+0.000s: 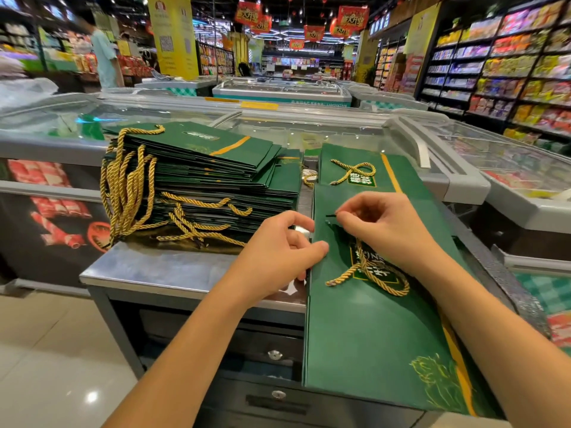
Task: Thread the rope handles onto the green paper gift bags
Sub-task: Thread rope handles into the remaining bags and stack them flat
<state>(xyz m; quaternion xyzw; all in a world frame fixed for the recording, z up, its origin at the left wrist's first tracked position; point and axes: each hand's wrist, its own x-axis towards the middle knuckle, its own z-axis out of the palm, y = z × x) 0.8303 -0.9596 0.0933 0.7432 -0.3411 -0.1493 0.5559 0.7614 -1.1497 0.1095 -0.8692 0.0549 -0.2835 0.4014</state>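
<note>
Right hand (pixel 381 225) pinches the tip of the rope handle (pixel 344 275), left hand (pixel 278 244) grips the green bag (pixel 355 335) at the counter (pixel 154 270) right edge; best keep paper flat, tip straight.

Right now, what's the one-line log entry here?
step: threading | right hand: pinches rope tip over bag | left hand: grips bag edge | bag stack: left of it

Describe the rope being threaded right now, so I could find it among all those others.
On the steel counter, right of the tall stack of green bags, look at the nearest bag lying flat. The gold rope on it loops over the white-lettered label. Unlike the loose rope on the bag behind, one dark-tipped end is pinched by the fingers of the right hand.
</note>
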